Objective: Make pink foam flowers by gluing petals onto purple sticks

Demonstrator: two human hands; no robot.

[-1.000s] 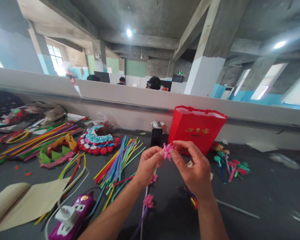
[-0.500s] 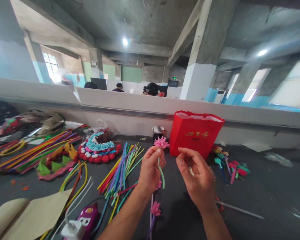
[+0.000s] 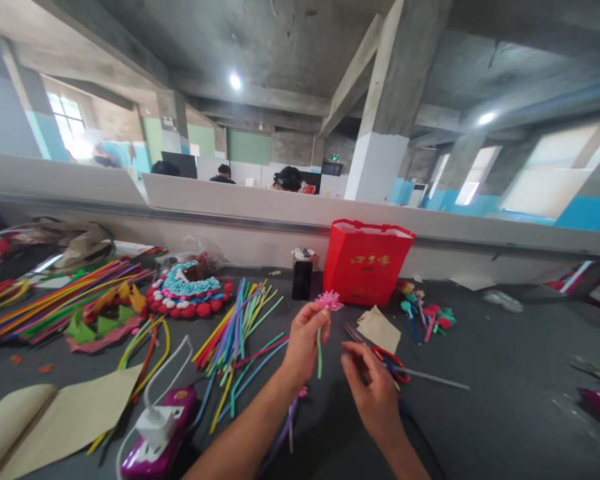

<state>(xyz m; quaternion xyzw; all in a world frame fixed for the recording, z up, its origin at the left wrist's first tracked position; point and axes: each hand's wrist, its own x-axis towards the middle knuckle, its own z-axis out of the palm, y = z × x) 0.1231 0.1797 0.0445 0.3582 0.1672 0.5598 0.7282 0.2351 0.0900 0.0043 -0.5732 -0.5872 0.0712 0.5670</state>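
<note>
My left hand (image 3: 304, 341) pinches the green stem of a small pink pipe-cleaner flower (image 3: 329, 301) and holds it upright above the dark table (image 3: 505, 393). My right hand (image 3: 367, 387) hovers lower to the right with its fingers loosely curled and nothing visible in them. It is just in front of red-handled scissors (image 3: 387, 360) lying on the table. A purple stem with pink flowers (image 3: 293, 410) lies under my left wrist.
A red paper bag (image 3: 367, 263) and a dark bottle (image 3: 301, 273) stand at the back. Loose coloured pipe cleaners (image 3: 240, 327), a blue-and-red wreath (image 3: 193, 293), finished flowers (image 3: 425, 310), brown paper (image 3: 55, 413) and a purple power strip (image 3: 160, 433) lie around. People sit beyond the partition.
My right hand let go of the flower and dropped toward the scissors. My left hand keeps the flower raised. The view swung right, showing more table.
</note>
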